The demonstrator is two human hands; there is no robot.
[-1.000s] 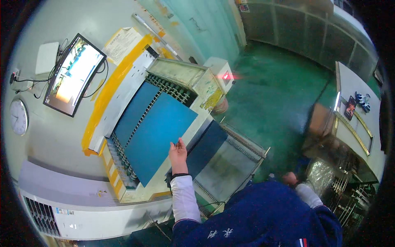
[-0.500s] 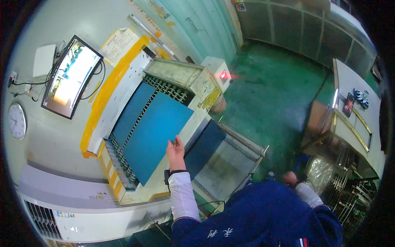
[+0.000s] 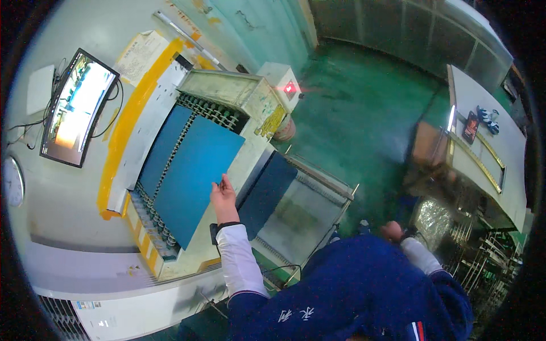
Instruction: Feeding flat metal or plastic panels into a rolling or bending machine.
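My left hand (image 3: pixel 224 200) is raised at the near right edge of a flat blue panel (image 3: pixel 196 176), its thumb and fingers slightly apart. Whether the fingertips touch the panel I cannot tell. The panel lies on the rows of small rollers (image 3: pixel 213 113) of a conveyor machine, and a second blue panel (image 3: pixel 165 142) lies beside it, farther in. My right hand (image 3: pixel 391 231) hangs low beside my body, small and partly turned away. Its fingers do not show clearly.
A wheeled rack (image 3: pixel 341 196) holding a dark blue panel (image 3: pixel 273 184) stands between me and the machine. At the right is a white table (image 3: pixel 500 153) with gloves (image 3: pixel 488 120) and a phone (image 3: pixel 471 127). A monitor (image 3: pixel 79 108) hangs on the left wall.
The whole view has shifted, so the machine and rack appear farther left and slightly higher. My left hand keeps its place by the panel's edge; the right still hangs low.
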